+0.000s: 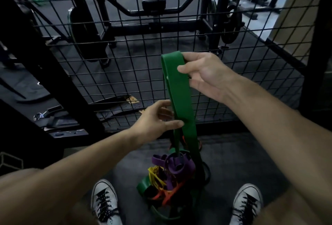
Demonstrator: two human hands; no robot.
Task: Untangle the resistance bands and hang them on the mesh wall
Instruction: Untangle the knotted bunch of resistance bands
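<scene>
You were early in the job: no band showed on the mesh wall [125, 73] ahead of your hands, and most of the work was left, as I judge it. Your left hand [158, 118] pinched the green band [179, 88] low down, thumb in front and fingers behind. Below that hand, on the floor between your two shoes, lay the tangle [170, 176] the band ran into. Your right hand [203, 75] gripped the same band higher, just under its top fold, with that fold close to the mesh.

By count: one wide green band lifted, still caught in the pile; in the pile, purple, yellow and orange loops, at least one of each, plus more green and something black. I could not tell exact numbers, since the loops overlapped. Hung so far: none visible.
</scene>
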